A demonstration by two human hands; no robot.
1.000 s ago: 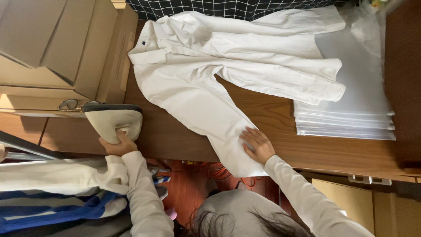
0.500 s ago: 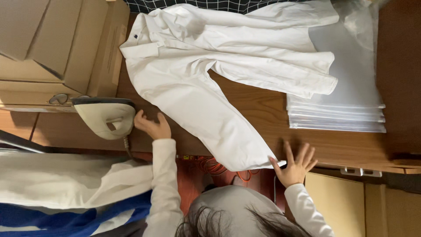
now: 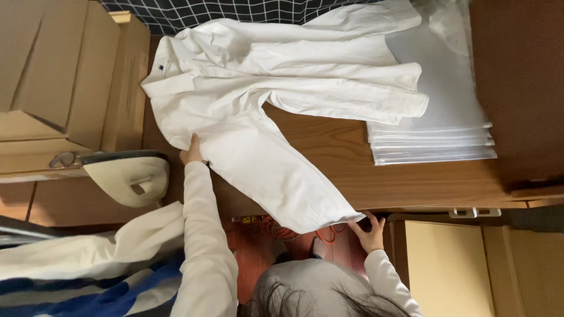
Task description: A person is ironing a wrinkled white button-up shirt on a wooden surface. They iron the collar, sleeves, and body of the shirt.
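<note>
A person is leaning over a brown wood-grain table (image 3: 376, 182) and working on a white long-sleeved cotton shirt (image 3: 258, 111) that is lying spread across it, collar toward the stacked brown cardboard boxes (image 3: 64, 76) and hem trailing over the near edge. The left hand (image 3: 191, 151) is resting at the shirt's side seam near the collar end, fingers curled onto the cloth; whether it is pinching a fold or only pressing it flat I cannot tell, since the fingertips are lost under the fabric. The right hand (image 3: 370, 230) is reaching to the hem corner that is hanging off the table edge, fingers spread and loosely bent, touching the cloth or just about to, not closed around it as far as I can see. Judging by how things are lying, the smoothing is only partly done: the body panel between the two hands is looking fairly flat, but the sleeves are still lying crumpled and crossed over the chest, one cuff draping onto the stack of clear plastic garment bags (image 3: 435, 141) at the far end. No folding seems to be done yet. A cream-coloured steam iron (image 3: 126, 176) is standing beside the left forearm, untouched, and a heap of white and blue-striped clothing (image 3: 88, 264) is sitting below it. A black grid-patterned cloth (image 3: 235, 10) is showing beyond the shirt.
</note>
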